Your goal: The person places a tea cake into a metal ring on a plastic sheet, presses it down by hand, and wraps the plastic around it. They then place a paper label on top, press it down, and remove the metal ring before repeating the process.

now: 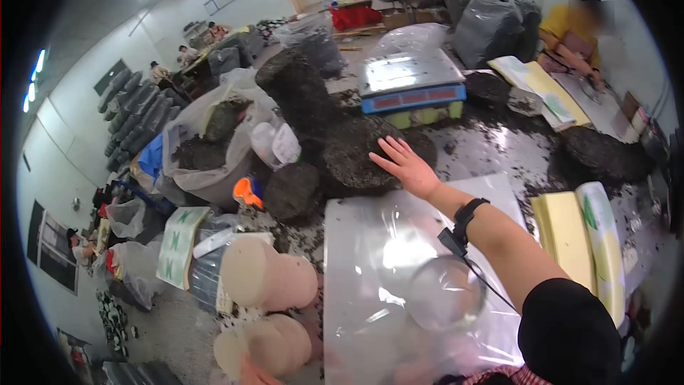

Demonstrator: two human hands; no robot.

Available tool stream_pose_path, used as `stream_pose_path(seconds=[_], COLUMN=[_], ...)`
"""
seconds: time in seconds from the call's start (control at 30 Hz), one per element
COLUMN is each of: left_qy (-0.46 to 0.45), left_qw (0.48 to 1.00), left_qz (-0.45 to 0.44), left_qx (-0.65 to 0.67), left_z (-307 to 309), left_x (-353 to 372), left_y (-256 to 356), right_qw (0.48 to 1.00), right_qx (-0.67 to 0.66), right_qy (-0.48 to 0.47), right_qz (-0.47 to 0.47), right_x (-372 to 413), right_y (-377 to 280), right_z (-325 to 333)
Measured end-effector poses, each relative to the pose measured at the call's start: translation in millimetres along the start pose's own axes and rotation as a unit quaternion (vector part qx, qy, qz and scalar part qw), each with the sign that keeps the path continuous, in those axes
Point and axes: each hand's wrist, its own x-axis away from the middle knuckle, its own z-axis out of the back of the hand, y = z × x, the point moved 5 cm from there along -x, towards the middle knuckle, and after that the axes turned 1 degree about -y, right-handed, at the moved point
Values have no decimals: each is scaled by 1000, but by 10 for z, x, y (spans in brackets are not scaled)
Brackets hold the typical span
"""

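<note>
My right hand lies palm down with fingers spread over the edge of a dark, crumbly pressed round cake. A second dark round cake sits left of it, and a tall dark stack rises behind. Below my right forearm, clear plastic sheets cover the table front, with a round transparent shape on them. At the bottom edge, a blurred skin-toned shape, apparently my left hand, is against the lower of two stacks of beige round discs; its fingers cannot be made out.
A blue digital scale stands behind the cakes. Dark crumbs litter the table. Yellow folded packaging lies at right, and an open plastic sack of dark material at left. A co-worker in yellow sits at the far right.
</note>
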Motion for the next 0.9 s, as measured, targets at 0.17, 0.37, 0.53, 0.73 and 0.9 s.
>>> stream_pose_path(seconds=[0.17, 0.37, 0.53, 0.73, 0.9], left_qy=[21, -164, -127, -401, -576], left_qw=[939, 828, 856, 786, 737], left_qz=[-214, -441, -219, -324, -353], left_qx=[268, 304, 451, 340, 36], left_z=[240, -809, -850, -995, -1696], left_x=[145, 1200, 1089, 521, 805], left_y=[1093, 2828, 1985, 2814, 3147], right_qw=[997, 997, 994, 930, 861], right_qx=[0, -37, -39, -188, -58], right_qy=[40, 72, -58, -310, -464], right_qz=[63, -16, -90, -66, -199], right_x=[632, 1594, 2652, 2697, 2105], right_y=[-392, -1065, -1743, -1688, -1471], right_z=[1525, 2392, 1752, 1329, 793])
